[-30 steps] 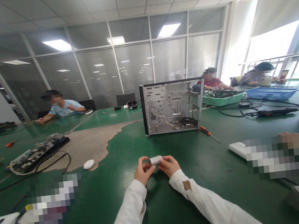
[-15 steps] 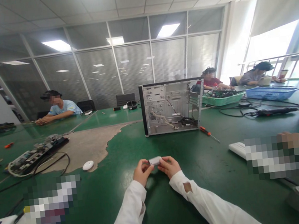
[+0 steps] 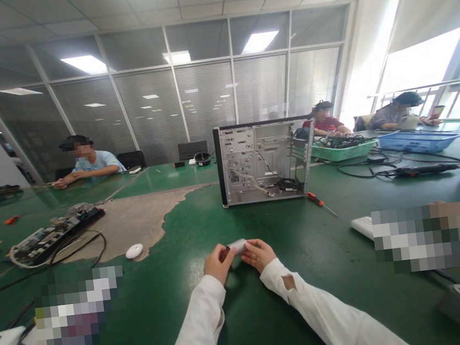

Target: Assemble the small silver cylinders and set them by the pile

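Note:
Between my two hands is a small silvery-white piece (image 3: 237, 246), short and rounded like a little cylinder; its exact kind is too small to make out. My left hand (image 3: 219, 263) pinches its left end between thumb and fingers. At the other end, the fingertips of my right hand (image 3: 259, 255) close on it. Both hands are just above the green table (image 3: 247, 325). Beyond them an opened computer case (image 3: 264, 163) stands upright, with loose cables inside. An orange-handled screwdriver (image 3: 320, 203) lies by its lower right corner.
A round white object (image 3: 134, 251) and a bare circuit assembly with cables (image 3: 60, 230) lie on the left. Green (image 3: 348, 151) and blue baskets (image 3: 417, 141) stand back right. A co-worker's hand (image 3: 445, 209) is at the right, partly blurred. Other people sit across the table.
The small piece has turned slightly in my fingers and shows a rounder side. Both hands keep nearly the same place; the whole view has shifted a little.

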